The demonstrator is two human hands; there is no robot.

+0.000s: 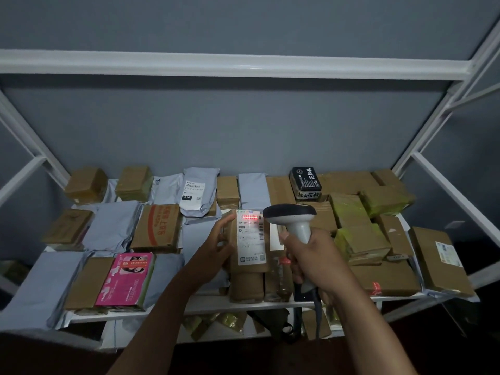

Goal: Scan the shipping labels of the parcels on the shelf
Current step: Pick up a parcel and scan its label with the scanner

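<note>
Parcels (pixel 159 228) crowd the shelf (pixel 216 304); open room above them.

A white metal shelf (pixel 216 304) carries parcels (pixel 159 228) — brown boxes, grey mailers (one box pink). They lie packed close.

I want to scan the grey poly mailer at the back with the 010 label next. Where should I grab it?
Probably pinch the grey mailer by its lower left edge, coming in from the front with the left hand. It lies propped over other parcels, with that near edge raised and free. Its label faces up, so keep fingers off it.
</note>
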